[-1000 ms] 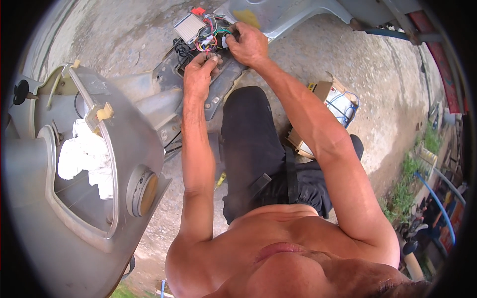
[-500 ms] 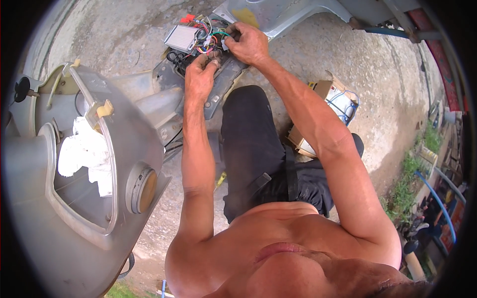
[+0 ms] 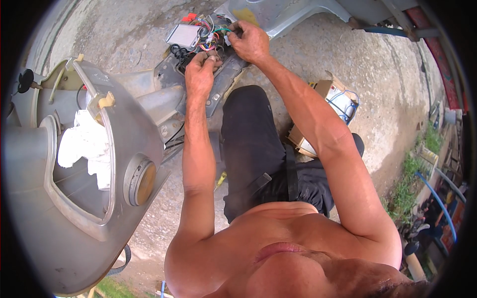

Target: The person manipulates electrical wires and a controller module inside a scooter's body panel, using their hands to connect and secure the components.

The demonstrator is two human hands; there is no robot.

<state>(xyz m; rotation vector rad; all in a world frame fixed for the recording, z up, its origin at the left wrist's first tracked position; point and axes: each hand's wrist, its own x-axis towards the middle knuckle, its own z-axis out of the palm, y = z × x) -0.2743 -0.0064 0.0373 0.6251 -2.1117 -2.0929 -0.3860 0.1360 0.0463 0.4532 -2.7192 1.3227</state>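
Note:
A tangle of coloured wires (image 3: 208, 36) with a small silver finned box (image 3: 183, 35) lies on a dark grey body panel (image 3: 218, 92) on the concrete. My left hand (image 3: 199, 74) is closed around the near end of the wire bundle, just below the box. My right hand (image 3: 251, 42) pinches wires and a small connector at the bundle's right side. Both forearms reach forward over my black trouser leg (image 3: 253, 144).
A large grey scooter body shell (image 3: 74, 218) with a white rag (image 3: 84, 144) stuffed in its opening fills the left. An open cardboard box (image 3: 328, 109) with a white container sits at the right. Another grey panel (image 3: 283, 12) lies at the top. Grass, blue hoses and clutter line the right edge.
The silver box and the wire bundle have shifted left and turned under my hands. My left hand has moved slightly; my right hand stays on the wires.

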